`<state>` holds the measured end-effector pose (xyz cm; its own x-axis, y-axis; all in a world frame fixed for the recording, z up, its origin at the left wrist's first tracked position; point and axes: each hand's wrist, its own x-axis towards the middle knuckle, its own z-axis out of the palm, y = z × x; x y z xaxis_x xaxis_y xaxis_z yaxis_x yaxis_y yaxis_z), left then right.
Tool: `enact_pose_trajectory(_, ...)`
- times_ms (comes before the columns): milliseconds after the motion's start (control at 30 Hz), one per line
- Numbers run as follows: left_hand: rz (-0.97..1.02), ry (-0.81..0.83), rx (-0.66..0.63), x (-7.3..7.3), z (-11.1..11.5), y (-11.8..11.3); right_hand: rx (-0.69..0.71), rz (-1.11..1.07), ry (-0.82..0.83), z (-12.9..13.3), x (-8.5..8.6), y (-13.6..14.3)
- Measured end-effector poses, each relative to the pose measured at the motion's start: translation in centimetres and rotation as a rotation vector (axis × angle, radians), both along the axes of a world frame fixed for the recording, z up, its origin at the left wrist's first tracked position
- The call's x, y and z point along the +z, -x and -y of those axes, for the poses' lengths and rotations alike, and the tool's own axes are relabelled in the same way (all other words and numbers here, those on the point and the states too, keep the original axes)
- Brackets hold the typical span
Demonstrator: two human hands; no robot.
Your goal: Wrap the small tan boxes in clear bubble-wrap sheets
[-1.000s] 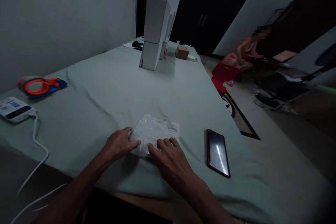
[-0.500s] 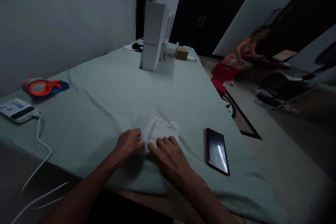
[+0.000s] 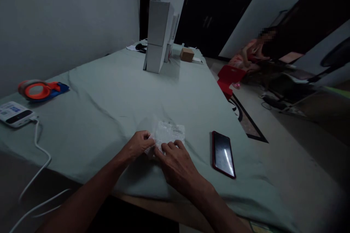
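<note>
A small flat package in clear bubble wrap (image 3: 170,133) lies on the green cloth near the front of the table. My left hand (image 3: 139,143) is closed in a pinch on the loose film at its left side. Across the near edge rests my right hand (image 3: 175,158), its fingers curled over the wrap and its thumb close to the left hand. What is inside the bubble wrap cannot be made out.
To the right lies a phone (image 3: 223,154). At left are an orange-and-blue tape dispenser (image 3: 41,90) and a white device (image 3: 16,114) with a cable (image 3: 41,145). White boxes (image 3: 157,36) and a brown box (image 3: 187,55) stand farther back. A person (image 3: 250,52) sits beyond a red chair (image 3: 229,76).
My left hand has moved slightly up and right, folding the film at the left side towards the package. My right hand stays on the near edge. The whole view has shifted a little.
</note>
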<state>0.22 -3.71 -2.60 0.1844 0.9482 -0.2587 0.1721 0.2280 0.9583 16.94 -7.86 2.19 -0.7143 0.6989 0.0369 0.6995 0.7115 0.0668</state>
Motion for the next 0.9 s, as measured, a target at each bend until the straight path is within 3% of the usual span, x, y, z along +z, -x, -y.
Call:
enact_pose_trajectory(367, 0.132, 0.123, -0.128, 2.1, 0.8, 1.1, -0.015, -0.042, 0.108, 0.4, 0.2, -0.9)
enact_pose_trajectory(433, 0.023, 0.004, -0.191, 2.3, 1.2, 0.8, -0.022, -0.065, 0.11, 0.5, 0.1, -1.1)
enact_pose_trajectory(600, -0.483, -0.426, -0.334, 2.5, 2.2, -0.4, -0.023, -0.226, 0.139, 0.7, -0.5, -2.3)
enact_pose_trajectory(767, -0.639, -0.624, -0.38, 2.1, 2.7, -0.4, -0.279, -0.605, 0.001, 1.4, -2.6, -5.2)
enact_pose_trajectory(900, -0.581, -0.751, -0.402, 1.3, 2.2, 0.0, -0.582, -0.738, 0.15, 1.9, -4.1, -6.7)
